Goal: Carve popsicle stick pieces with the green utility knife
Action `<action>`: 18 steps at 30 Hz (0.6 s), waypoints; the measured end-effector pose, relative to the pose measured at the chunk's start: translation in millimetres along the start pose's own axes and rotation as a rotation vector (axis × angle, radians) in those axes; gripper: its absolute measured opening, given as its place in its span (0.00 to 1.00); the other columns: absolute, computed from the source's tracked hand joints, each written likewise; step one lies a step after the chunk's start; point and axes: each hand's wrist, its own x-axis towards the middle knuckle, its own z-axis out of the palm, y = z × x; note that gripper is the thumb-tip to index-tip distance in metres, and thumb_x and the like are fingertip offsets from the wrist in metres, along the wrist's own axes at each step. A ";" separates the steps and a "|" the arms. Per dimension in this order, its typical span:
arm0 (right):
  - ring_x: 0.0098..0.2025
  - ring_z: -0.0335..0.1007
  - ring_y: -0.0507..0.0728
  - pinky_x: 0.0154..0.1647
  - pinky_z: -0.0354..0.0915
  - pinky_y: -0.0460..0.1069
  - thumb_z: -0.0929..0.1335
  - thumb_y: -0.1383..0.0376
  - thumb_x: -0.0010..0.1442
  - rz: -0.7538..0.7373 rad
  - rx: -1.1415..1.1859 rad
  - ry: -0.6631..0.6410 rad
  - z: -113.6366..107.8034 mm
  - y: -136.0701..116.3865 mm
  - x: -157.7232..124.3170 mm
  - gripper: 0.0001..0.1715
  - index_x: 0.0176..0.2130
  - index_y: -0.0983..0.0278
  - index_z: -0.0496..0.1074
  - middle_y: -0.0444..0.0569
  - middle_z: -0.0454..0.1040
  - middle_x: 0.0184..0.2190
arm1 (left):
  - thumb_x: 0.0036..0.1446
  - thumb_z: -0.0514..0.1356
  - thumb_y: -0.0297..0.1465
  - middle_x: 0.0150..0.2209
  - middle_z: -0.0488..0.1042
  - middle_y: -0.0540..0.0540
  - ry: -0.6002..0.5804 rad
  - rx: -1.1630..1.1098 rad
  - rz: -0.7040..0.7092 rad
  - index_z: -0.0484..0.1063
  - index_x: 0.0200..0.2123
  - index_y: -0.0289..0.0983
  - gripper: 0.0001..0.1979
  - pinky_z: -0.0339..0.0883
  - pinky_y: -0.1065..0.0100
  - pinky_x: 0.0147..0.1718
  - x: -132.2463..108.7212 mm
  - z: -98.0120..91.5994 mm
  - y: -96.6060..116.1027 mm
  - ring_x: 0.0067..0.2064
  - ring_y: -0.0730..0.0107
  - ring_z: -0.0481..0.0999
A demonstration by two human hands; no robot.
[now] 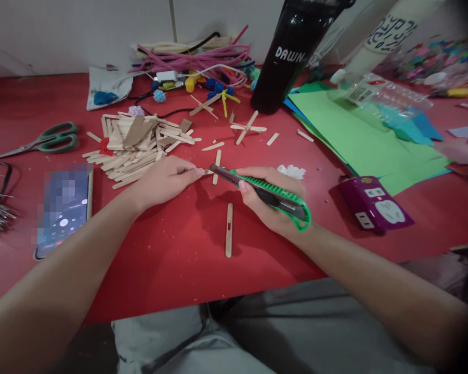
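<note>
I have the left hand [164, 179] over the middle of the desk [171, 270], its fingertips pinched shut on a short stick [208, 172]; only its end shows, which I take as leaving the wood free for the blade. The right hand [276, 217] is closed around the cutter [265, 191], thumb along the side, blade angled across to that end, a hold I judge meant for steering small strokes. From this view I cannot tell whether the blade touches the wood. Another stick, the loose one [217, 179], lies under the work, pointing at the back edge, perhaps as a backing. Nearer the front edge, between my forearms, lies a slotted stick [229, 244], probably set there as a pattern within sight. The pile [132, 150] sits left of centre towards the back edge, handy for the left hand. Scissors [58, 139] and phone [64, 213] lie towards the left edge, while the flask [284, 57] stands near the back edge and the paper [374, 143] spreads towards the back right corner, seemingly to spare the middle for cutting.
</note>
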 end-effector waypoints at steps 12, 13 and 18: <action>0.35 0.77 0.53 0.37 0.72 0.46 0.69 0.68 0.59 -0.025 0.038 -0.019 -0.6 1.5 0.8 0.08 0.40 0.62 0.76 0.49 0.80 0.36 | 0.61 0.50 0.47 0.17 0.52 0.54 0.213 -0.151 0.013 0.57 0.20 0.38 0.23 0.46 0.69 0.21 7.6 9.2 -9.5 0.20 0.77 0.51; 0.35 0.77 0.53 0.37 0.73 0.46 0.69 0.68 0.59 -0.023 0.034 -0.021 -0.9 0.9 1.1 0.08 0.40 0.62 0.76 0.49 0.80 0.36 | 0.60 0.50 0.47 0.17 0.52 0.54 0.230 -0.149 0.012 0.57 0.20 0.38 0.23 0.46 0.69 0.21 8.6 9.8 -10.0 0.20 0.77 0.51; 0.32 0.77 0.52 0.34 0.72 0.45 0.69 0.69 0.59 -0.006 0.048 -0.037 -2.6 -2.0 2.4 0.08 0.40 0.63 0.76 0.47 0.80 0.34 | 0.61 0.52 0.44 0.17 0.49 0.55 0.317 -0.086 0.052 0.52 0.19 0.38 0.23 0.45 0.68 0.22 13.4 12.8 -11.9 0.21 0.77 0.50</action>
